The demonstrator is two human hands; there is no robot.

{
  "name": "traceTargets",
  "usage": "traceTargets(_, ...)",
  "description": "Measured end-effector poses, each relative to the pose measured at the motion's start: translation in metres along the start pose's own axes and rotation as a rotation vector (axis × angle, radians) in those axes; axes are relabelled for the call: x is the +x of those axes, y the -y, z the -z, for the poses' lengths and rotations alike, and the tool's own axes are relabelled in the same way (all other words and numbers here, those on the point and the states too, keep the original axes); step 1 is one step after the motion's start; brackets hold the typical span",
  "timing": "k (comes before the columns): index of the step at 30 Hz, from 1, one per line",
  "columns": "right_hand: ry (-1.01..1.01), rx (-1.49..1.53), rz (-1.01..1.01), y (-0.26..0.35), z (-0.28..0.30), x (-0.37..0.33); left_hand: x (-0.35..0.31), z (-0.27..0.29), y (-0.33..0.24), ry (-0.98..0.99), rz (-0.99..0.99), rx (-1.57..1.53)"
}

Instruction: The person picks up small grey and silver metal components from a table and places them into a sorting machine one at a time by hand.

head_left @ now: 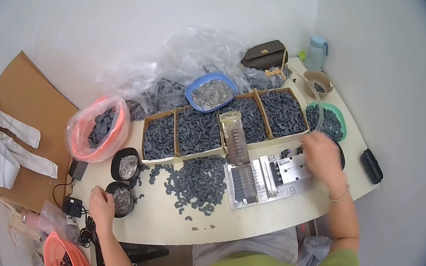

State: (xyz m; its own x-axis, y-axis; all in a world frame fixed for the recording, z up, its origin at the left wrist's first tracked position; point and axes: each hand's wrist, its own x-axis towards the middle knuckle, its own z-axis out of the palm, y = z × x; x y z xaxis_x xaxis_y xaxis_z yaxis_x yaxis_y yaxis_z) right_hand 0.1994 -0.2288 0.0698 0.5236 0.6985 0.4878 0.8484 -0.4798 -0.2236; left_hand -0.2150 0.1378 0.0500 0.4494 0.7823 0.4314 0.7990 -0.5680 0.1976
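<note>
My left hand [102, 207] is at the left rim of a black bowl [121, 209] of thin metal pins, its fingers curled together; anything between them is too small to make out. A second black bowl [118, 174] of pins stands just behind. My right hand [323, 156] is closed at the right end of a metal fixture [296, 168], and what it grips is hidden by the fingers. On the fixture's left part are rows of small dark pieces under a clear cover [244, 181]. A clear slotted holder [234, 136] leans behind it. Loose dark grey plastic pieces [196, 183] lie between the bowls and fixture.
Cardboard boxes [199, 131] of dark pieces line the back, with a blue tray [211, 94] of pins on top. A pink basket [99, 129] stands left; a green bowl [326, 121], black case [371, 166], handbag [265, 55] and blue bottle [316, 53] are right.
</note>
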Motion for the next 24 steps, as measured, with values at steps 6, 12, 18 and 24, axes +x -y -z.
traceTargets(6, 0.354, -0.006, -0.223, -0.055, 0.018, -0.035, -0.026, -0.044, -0.139, 0.482, -0.31, -1.051)
traceTargets(12, 0.206, 0.064, -0.205, -0.055, 0.012, -0.04, -0.059, -0.067, -0.257, 0.423, -0.746, -0.848)
traceTargets(18, 0.081, -0.147, -0.156, -0.048, 0.032, -0.046, -0.065, -0.067, -0.262, 0.311, -0.864, -0.654)
traceTargets(24, 0.001, 0.34, 0.14, 0.019, -0.002, -0.029, -0.088, -0.067, -0.249, 0.256, -0.99, -0.523)
